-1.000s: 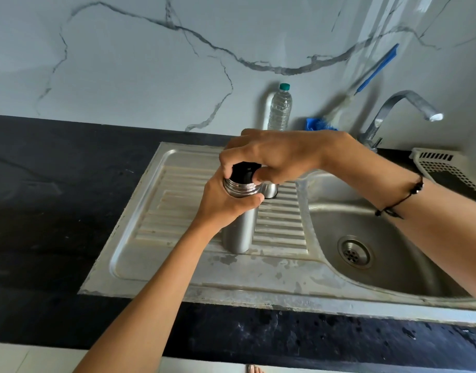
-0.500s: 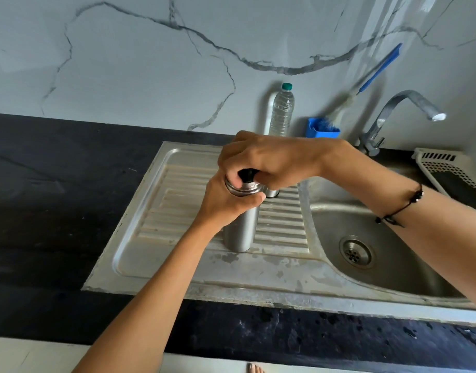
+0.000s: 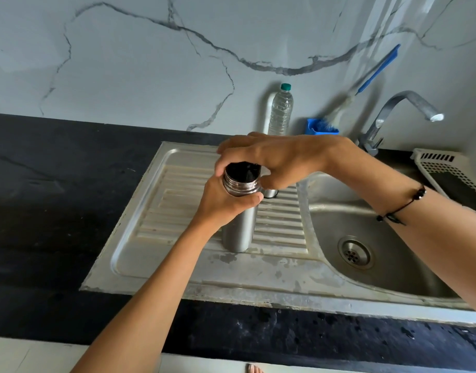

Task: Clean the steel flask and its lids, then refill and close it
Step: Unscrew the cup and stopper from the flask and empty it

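The steel flask [image 3: 238, 232] stands upright on the ribbed drainboard [image 3: 161, 211]. My left hand [image 3: 226, 203] grips it just below the threaded neck. A black inner lid [image 3: 243, 172] sits in the flask's mouth, and my right hand [image 3: 280, 160] arches over it from the right, fingers and thumb curled round its rim. Just behind the flask, a small steel outer cap [image 3: 270, 193] stands on the drainboard, mostly hidden by my right hand.
The sink basin [image 3: 379, 238] with its drain lies to the right, under a tap [image 3: 401, 103]. A clear plastic bottle [image 3: 281, 111], a blue holder [image 3: 316, 126] and a blue-handled brush [image 3: 377, 71] stand at the wall. A white basket [image 3: 452, 168] sits far right. Black counter surrounds the sink.
My right hand's fingers have shifted round the black lid, so more of the lid shows now. The flask and my left hand have stayed in place.
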`<state>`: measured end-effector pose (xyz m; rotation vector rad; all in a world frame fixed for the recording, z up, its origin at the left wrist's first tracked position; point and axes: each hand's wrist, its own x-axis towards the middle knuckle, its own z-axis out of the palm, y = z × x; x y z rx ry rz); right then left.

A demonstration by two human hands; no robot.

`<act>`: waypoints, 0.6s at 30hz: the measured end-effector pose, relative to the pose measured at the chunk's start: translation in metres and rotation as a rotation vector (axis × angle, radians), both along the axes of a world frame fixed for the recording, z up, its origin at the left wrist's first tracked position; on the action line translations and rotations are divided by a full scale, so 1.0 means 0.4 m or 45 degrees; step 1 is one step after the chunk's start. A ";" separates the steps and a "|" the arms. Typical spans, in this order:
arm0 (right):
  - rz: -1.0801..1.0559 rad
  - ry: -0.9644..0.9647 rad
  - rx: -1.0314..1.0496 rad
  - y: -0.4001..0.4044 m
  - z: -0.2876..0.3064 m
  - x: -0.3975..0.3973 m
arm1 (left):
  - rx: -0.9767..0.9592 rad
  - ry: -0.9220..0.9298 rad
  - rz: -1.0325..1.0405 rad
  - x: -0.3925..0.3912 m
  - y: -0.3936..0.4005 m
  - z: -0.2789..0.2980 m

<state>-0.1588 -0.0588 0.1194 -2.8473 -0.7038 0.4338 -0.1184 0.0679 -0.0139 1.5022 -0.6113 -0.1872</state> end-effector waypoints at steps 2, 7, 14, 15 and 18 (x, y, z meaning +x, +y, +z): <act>-0.106 -0.048 0.010 -0.001 -0.004 0.005 | -0.006 0.002 -0.007 0.000 0.001 0.001; -0.111 -0.264 -0.074 0.018 -0.021 0.014 | 0.039 -0.001 -0.010 -0.001 0.004 0.003; -0.162 -0.018 -0.064 0.023 -0.003 0.005 | 0.034 -0.007 -0.029 0.002 0.005 -0.001; -0.197 -0.092 -0.134 0.026 -0.008 0.005 | 0.048 -0.013 -0.030 0.002 0.006 -0.001; -0.150 -0.260 -0.184 0.034 -0.017 0.011 | 0.061 -0.018 -0.019 0.002 0.005 -0.002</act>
